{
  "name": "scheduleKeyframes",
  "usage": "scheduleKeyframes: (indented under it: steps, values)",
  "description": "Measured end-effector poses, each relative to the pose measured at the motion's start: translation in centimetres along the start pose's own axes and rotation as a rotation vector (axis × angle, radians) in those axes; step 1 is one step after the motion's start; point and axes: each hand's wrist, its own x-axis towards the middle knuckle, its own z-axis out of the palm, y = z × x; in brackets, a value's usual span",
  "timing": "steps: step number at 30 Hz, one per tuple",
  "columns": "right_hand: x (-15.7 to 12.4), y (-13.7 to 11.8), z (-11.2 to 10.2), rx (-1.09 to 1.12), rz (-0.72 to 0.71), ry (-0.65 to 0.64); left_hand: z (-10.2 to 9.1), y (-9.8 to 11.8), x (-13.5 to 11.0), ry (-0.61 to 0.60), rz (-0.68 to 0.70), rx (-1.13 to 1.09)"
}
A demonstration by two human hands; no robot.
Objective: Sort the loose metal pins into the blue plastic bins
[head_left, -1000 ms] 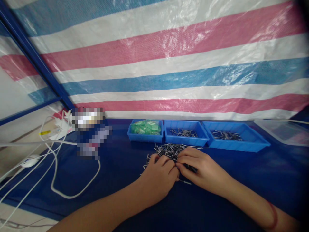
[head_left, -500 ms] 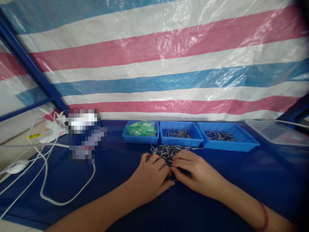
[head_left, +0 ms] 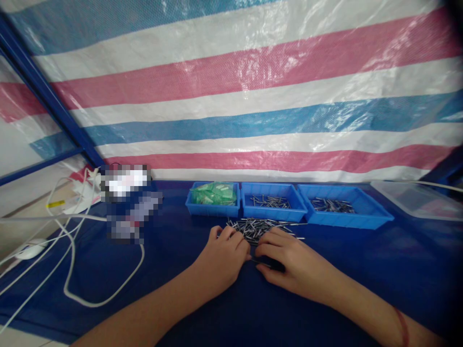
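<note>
A loose pile of thin metal pins (head_left: 262,226) lies on the dark blue table cover (head_left: 173,270), just in front of the blue bins. My left hand (head_left: 221,260) rests at the pile's near left edge, fingers curled down onto the pins. My right hand (head_left: 285,262) sits beside it on the right, fingers bent, with a few pins pinched under its fingertips. The two hands are close together, almost touching at the fingertips.
Three blue bins stand behind the pile: the left bin (head_left: 213,205) holds green packets, the middle bin (head_left: 273,207) and the right bin (head_left: 343,212) hold metal pins. A clear lid (head_left: 415,197) lies at far right. White cables (head_left: 83,270) and a blurred object (head_left: 126,202) are on the left.
Both hands have stayed at the pile's near edge, shifting slightly as the fingers work among the pins. The view has swung a little.
</note>
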Motion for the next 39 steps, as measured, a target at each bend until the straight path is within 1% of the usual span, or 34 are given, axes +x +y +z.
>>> scheduleKeyframes:
  steps: [4,8,13,16,19,24,27,30,36,39]
  values:
    - [0.1,-0.1,0.3,-0.011,0.011,-0.001,0.1,0.0,0.0,0.024,-0.004,-0.014]
    - [0.2,-0.1,0.2,0.047,-0.012,0.054,0.2,0.0,0.2,0.065,-0.006,-0.082]
    - [0.1,-0.2,-0.1,0.073,-0.025,0.161,-0.6,-0.1,0.4,0.13,-0.023,-0.264]
    - [0.1,-0.3,-0.2,0.127,-0.027,0.222,-1.2,-0.2,0.4,0.171,-0.048,-0.393]
    - [0.1,-0.4,-0.3,0.19,-0.04,0.285,-1.6,-0.2,0.3,0.183,-0.077,-0.505]
    - [0.1,-0.4,-0.6,0.278,0.027,0.368,-1.7,0.2,0.2,0.178,-0.126,-0.558]
    - [0.1,-0.5,-0.6,0.316,0.066,0.413,-1.8,0.3,0.2,0.176,-0.12,-0.552]
    - [0.1,-0.7,-0.5,0.343,0.078,0.424,-1.7,0.4,0.2,0.169,-0.117,-0.564]
    - [0.0,-1.0,-0.2,0.398,0.144,0.392,-0.9,0.4,0.2,0.224,-0.11,-0.632]
    - [-0.1,-1.1,-0.4,0.416,0.119,0.375,-0.8,0.4,0.2,0.211,-0.114,-0.633]
